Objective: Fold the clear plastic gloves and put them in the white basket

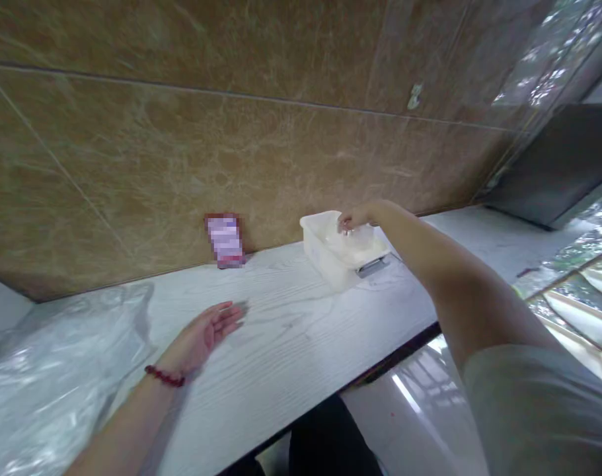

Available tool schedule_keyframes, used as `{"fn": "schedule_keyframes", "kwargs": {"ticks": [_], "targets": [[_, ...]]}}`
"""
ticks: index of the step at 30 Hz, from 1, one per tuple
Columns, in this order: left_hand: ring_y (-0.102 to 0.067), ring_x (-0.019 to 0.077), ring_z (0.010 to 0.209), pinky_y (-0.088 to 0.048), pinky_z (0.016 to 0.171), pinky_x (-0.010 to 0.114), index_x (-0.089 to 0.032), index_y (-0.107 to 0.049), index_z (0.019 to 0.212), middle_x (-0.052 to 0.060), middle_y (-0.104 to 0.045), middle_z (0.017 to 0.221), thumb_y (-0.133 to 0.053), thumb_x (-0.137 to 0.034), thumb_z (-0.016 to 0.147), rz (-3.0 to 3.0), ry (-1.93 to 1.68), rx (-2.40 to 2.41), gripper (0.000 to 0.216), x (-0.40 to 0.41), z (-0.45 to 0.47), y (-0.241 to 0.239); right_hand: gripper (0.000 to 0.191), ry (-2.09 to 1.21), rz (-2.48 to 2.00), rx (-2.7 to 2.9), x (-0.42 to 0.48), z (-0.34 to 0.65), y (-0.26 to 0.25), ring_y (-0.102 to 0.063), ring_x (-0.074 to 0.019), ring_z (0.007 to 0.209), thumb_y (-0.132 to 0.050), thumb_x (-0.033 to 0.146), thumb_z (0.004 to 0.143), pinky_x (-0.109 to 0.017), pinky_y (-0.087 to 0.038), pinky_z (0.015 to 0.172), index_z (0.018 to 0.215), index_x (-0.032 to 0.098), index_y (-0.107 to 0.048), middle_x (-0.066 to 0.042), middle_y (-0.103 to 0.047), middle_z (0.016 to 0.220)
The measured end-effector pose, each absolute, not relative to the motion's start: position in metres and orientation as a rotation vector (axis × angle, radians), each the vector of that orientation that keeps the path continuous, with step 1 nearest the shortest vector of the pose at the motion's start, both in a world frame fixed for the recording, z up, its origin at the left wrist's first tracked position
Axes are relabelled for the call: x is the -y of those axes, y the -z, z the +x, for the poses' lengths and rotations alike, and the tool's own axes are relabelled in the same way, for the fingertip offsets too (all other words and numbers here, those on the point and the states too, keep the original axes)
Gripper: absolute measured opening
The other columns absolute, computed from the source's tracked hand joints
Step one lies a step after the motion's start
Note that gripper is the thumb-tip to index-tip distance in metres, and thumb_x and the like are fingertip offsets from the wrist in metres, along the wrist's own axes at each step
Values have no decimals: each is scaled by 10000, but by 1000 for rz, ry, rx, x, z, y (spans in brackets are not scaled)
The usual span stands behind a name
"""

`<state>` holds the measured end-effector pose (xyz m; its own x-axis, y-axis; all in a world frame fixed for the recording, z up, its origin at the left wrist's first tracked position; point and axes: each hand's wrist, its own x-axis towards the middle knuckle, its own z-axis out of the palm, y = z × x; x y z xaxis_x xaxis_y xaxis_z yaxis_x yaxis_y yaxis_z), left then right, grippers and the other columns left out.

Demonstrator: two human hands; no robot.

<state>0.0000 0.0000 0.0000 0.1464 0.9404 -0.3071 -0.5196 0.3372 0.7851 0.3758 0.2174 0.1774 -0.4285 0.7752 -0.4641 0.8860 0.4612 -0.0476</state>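
Contents of the white rectangular plastic bin (316,254) could be made out only poorly, because its inside was pale and blurred. The bin was placed on the white wood-grained tabletop (275,350), near the wall. The bare right hand (363,213) was held at its opening, with the fingers bent down into it; a small shiny object (347,232) was seen at their tips, but whether it was gripped, and how far the fingers were parted, could not be told. By the right forearm, part of the tabletop was hidden.

The bare left hand (212,335) was held well apart from the bin. Its fingers were loosely extended, and nothing was held by them; whether the tabletop was touched could not be judged. A dark red beaded bracelet (164,377) was worn on its wrist.

A pink-and-purple rectangular object (225,239), blurred into coarse squares, was seen before the brown marble-patterned tiled wall (182,165); its print could not be read. The left end of the tabletop was covered by a crumpled transparent plastic sheet (57,370), and the right end was occupied by a dark grey panel (553,158), both cut off.
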Motion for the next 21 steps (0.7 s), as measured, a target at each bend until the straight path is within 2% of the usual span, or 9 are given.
{"fn": "schedule_keyframes", "kwargs": {"ticks": [5,10,14,18,21], "targets": [[-524,216,1043,-379,954,360,-119,-566,1005,124,-603,1056,-483,-168,793,586,-1115,-873,234,-3,0,3,255,385,1311,-2255,-230,350,-173,-549,-149,786,-598,147,655,-238,-384,688,906,175,-637,-6,-630,846],[-512,214,1060,-371,960,350,-137,-582,1002,118,-601,1065,-478,-198,801,599,-1083,-862,234,-6,-5,8,222,385,1281,-2158,-238,334,-160,-551,-170,734,-654,94,563,-294,-391,712,768,179,-662,12,-616,682],[-501,219,1074,-353,974,356,-143,-585,1013,119,-594,1084,-495,-219,793,629,-1078,-856,250,-6,-5,9,239,484,1355,-2005,-244,339,-139,-570,-184,750,-695,123,526,-314,-413,708,755,182,-657,-2,-625,716],[-493,223,1082,-346,980,365,-147,-588,1007,115,-589,1093,-505,-219,785,638,-1076,-865,248,-5,-4,7,239,573,1620,-1972,-248,347,-116,-586,-203,773,-688,228,578,-353,-433,682,809,189,-641,-28,-636,790],[-501,219,1073,-352,976,357,-151,-588,1005,112,-592,1089,-508,-215,782,631,-1074,-885,246,-5,-5,6,224,585,1630,-2023,-246,349,-108,-585,-193,744,-694,204,573,-361,-434,677,790,214,-641,-27,-643,788]]}}
